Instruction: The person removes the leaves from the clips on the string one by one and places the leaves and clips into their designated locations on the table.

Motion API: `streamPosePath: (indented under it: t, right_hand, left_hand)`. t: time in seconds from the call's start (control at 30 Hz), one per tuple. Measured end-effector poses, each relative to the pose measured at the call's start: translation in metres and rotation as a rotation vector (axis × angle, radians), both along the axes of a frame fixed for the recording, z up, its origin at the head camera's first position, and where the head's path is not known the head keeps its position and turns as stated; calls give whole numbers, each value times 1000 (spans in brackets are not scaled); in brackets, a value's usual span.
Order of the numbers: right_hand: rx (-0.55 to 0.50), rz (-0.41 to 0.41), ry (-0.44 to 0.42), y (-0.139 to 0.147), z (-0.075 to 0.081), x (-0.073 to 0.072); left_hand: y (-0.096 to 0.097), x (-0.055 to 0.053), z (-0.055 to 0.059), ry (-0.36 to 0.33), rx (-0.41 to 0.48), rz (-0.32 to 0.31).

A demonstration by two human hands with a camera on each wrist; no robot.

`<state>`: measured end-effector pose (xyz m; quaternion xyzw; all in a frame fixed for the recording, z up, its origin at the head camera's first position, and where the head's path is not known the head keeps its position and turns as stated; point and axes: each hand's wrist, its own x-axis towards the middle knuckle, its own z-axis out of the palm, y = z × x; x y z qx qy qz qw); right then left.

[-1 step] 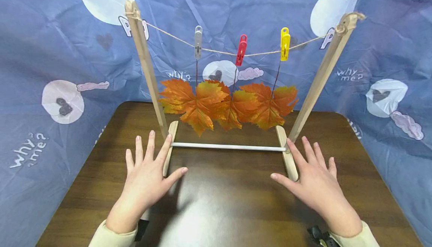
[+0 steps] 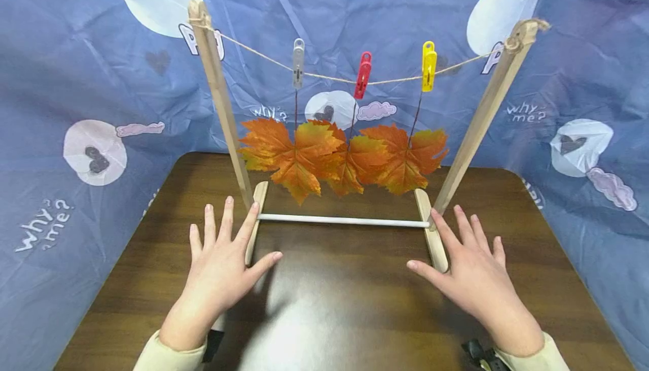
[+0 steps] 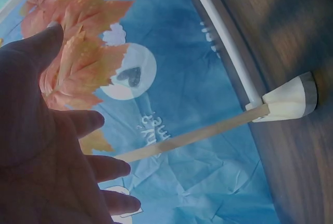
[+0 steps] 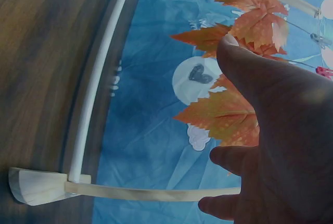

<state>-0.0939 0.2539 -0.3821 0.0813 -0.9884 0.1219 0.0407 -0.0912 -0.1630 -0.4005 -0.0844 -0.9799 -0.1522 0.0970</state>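
A wooden stand with two upright posts (image 2: pixel 218 89) holds a twine line (image 2: pixel 324 77) across its top. From the line hang three orange maple leaves (image 2: pixel 299 154), their stems clipped by a grey clothespin (image 2: pixel 298 64), a red clothespin (image 2: pixel 362 75) and a yellow clothespin (image 2: pixel 428 67). My left hand (image 2: pixel 220 272) is spread flat with nothing in it, index fingertip at the foot of the left post. On the other side my right hand (image 2: pixel 474 275) is likewise spread, its index fingertip by the right post's foot. Both palms look bare in the wrist views.
A white rod (image 2: pixel 345 221) joins the stand's two wooden feet (image 2: pixel 437 247) low over the brown table (image 2: pixel 334 314). Behind and to both sides hangs a blue printed cloth (image 2: pixel 101 50). Dark straps (image 2: pixel 481 354) show at the wrists near the sleeves.
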Motion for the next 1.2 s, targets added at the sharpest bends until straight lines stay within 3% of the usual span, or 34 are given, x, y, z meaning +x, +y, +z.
streamPosePath:
  t: [0.23, 0.37, 0.5, 0.67, 0.83, 0.97, 1.2]
  right_hand:
    - [-11, 2, 19, 0, 1, 1]
    - [-49, 21, 41, 0, 5, 3]
    - [-75, 62, 57, -2, 12, 3]
    - [-126, 93, 86, -5, 19, 4]
    - [-249, 150, 105, -9, 27, 2]
    - [-313, 200, 150, -14, 36, -3]
    - [-385, 248, 258, -29, 49, -8]
  left_hand:
    - [0, 0, 1, 18, -2, -9]
    - [-1, -2, 4, -7, 8, -13]
    - [-1, -4, 9, -54, 73, -23]
    - [0, -4, 19, -69, 194, -82]
    - [-4, -4, 32, -18, 352, -180]
    - [-7, -7, 41, 42, 413, -237]
    - [-7, -11, 55, 154, 509, -229]
